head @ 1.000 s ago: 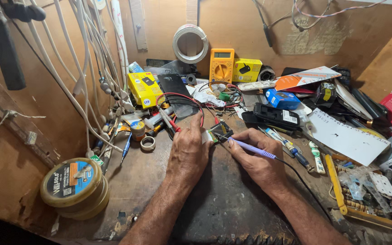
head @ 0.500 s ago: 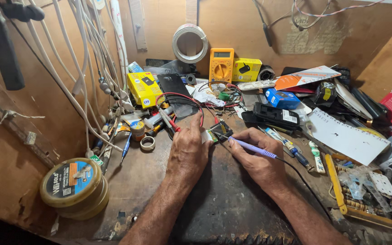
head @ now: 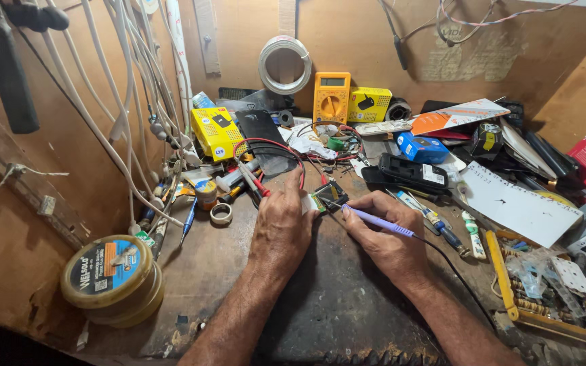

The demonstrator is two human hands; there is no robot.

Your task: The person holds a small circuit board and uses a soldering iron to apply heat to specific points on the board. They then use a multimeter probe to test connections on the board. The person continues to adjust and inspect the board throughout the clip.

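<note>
While the round solder tin sits well off to the left of both hands at the near corner of the wooden bench, white cables hang down the wall above it. Closer in, still left of the left hand, lie a small ring of tape and a blue-handled tool, with a yellow box further back.

The left hand lies palm down on the bench, fingers curled together over the edge of a small circuit board, pinning it in place; whether the thumb also grips it cannot be told. A red wire loops just behind this hand.

The board rests between the two hands, touching the left fingertips, directly ahead of the right thumb.

The right hand is closed around a lilac soldering pen, held like a pencil, its tip pointing left onto the board. A black cord runs from the pen back past the right wrist.

Behind the hands stand a yellow multimeter and a coil of white wire. Right of the right hand lie a black device, screwdrivers, a white ruler-like plate and a yellow tray of small parts.
</note>
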